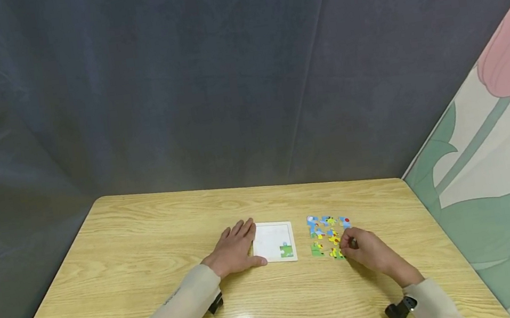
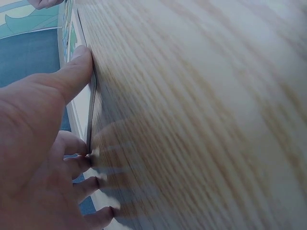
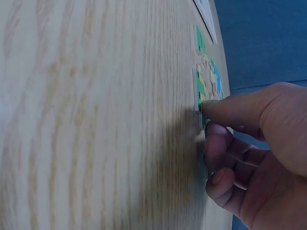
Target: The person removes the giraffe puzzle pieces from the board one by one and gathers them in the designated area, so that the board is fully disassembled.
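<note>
My left hand (image 1: 235,253) lies with spread fingers along the left side of a white square puzzle tray (image 1: 293,237). Its thumb (image 2: 79,62) presses on the tray's near edge. Inside the tray's near right corner sits a green puzzle piece (image 1: 287,251) with a bit of blue. Over at the right, my right hand (image 1: 369,252) pinches with thumb and index finger at a green and yellow puzzle piece (image 3: 198,88), low at the tabletop. The fingertips partly cover that piece; the other fingers curl loosely underneath.
Several loose puzzle pieces (image 1: 316,250) in blue, yellow and green lie close together between the tray and my right hand. The wooden table (image 1: 149,237) ends at a dark curtain (image 1: 181,109) behind. A flower-patterned cloth (image 1: 483,204) hangs along the right side.
</note>
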Available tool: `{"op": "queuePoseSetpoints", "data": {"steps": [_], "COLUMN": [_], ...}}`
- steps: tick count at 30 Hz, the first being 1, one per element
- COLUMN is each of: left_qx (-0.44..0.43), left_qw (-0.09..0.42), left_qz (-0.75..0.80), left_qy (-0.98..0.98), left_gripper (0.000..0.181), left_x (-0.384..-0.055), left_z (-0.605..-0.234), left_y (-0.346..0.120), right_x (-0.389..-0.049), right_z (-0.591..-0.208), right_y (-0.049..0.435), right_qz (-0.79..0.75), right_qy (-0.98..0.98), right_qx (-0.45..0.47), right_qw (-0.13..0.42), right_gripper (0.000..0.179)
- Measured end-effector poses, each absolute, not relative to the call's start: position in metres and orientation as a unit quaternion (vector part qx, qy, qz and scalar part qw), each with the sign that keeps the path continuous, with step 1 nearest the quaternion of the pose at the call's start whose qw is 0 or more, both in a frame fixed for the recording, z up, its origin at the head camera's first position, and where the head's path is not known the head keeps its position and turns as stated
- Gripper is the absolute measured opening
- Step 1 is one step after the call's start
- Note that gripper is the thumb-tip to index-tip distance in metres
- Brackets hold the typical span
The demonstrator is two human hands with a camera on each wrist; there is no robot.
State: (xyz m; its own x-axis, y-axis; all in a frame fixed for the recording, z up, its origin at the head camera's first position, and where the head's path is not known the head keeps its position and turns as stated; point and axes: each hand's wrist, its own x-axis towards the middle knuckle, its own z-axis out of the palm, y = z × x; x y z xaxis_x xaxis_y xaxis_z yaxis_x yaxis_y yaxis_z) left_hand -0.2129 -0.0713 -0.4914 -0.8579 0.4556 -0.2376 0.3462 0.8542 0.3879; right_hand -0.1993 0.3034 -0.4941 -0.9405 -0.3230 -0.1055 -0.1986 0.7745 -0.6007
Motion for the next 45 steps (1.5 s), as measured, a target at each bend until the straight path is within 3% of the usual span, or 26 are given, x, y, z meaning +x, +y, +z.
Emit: {"op": "queuePoseSetpoints", "data": {"steps": [13,22,36,45], "left_qx": [0.211,0.211,0.212,0.208], "left_qw": [0.164,0.164,0.161,0.164], "left_qz": [0.177,0.176,0.171,0.168], "left_qy": [0.947,0.947,0.949,0.949], "left_gripper": [0.098,0.098,0.098,0.097], "left_x": [-0.212,-0.212,-0.211,-0.210], "left_z": [-0.489,-0.491,-0.490,-0.491], "left_y": [-0.071,-0.070,-0.068,-0.067], "right_x": [-0.204,-0.211,-0.213,-0.209], "right_z": [-0.488,-0.485,-0.489,-0.489], "right_y": [0.293,0.264,0.214,0.200], "right_qz": [-0.329,-0.347,-0.334,-0.284], "right_qy": [0.929,0.905,0.894,0.912], "right_qx": [-0.120,-0.217,-0.253,-0.253], "right_qw": [0.118,0.114,0.157,0.155], "right_gripper": [0.009,0.005,0.017,0.024]}}
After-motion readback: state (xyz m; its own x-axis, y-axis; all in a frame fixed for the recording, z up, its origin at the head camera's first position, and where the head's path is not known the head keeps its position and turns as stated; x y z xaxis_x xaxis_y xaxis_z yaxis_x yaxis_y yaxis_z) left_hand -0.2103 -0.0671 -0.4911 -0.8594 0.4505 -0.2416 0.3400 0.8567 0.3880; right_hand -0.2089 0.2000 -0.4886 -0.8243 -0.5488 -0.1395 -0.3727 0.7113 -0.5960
